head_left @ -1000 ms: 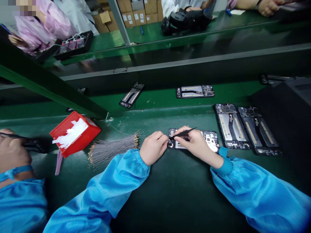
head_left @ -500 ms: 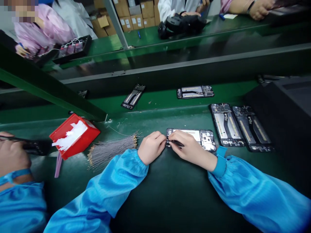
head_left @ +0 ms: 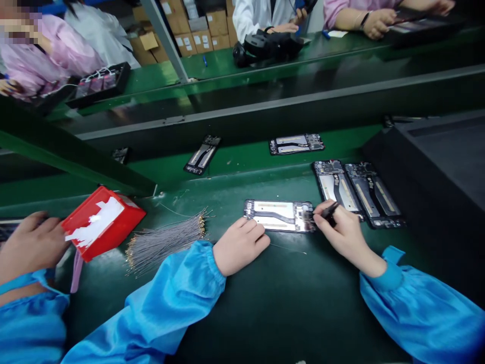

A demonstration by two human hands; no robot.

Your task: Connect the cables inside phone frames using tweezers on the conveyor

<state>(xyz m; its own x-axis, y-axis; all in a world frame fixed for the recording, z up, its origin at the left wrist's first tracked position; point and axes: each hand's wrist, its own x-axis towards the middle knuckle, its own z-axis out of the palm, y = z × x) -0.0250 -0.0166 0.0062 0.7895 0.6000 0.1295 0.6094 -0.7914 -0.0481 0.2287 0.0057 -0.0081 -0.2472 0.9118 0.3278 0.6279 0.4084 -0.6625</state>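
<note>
An opened phone (head_left: 275,215) lies flat and crosswise in front of me, its metal plate, flex cable and circuit board bare. My left hand (head_left: 242,245) bears on its near left edge with curled fingers; their tips are partly hidden. A thin cable (head_left: 288,248) runs out from beside the left thumb over the bench, below the phone. In my right hand (head_left: 343,230), a slim black tool that looks like tweezers (head_left: 330,212) is pinched at the phone's right end. A bundle of thin grey cables (head_left: 166,242) with gold ends lies left of my left hand.
Two opened phones (head_left: 373,194) lie at right beside a black box (head_left: 435,167). More phones (head_left: 297,144) rest on the ledge behind. A red bin (head_left: 106,222) stands at left, near a co-worker's hand (head_left: 32,247). A green post (head_left: 76,146) slants across the left.
My right hand has gone from the phone's left end to its right end, with the tool. My left hand has shifted down slightly; the thin cable now shows beside it. The whole view has shifted.
</note>
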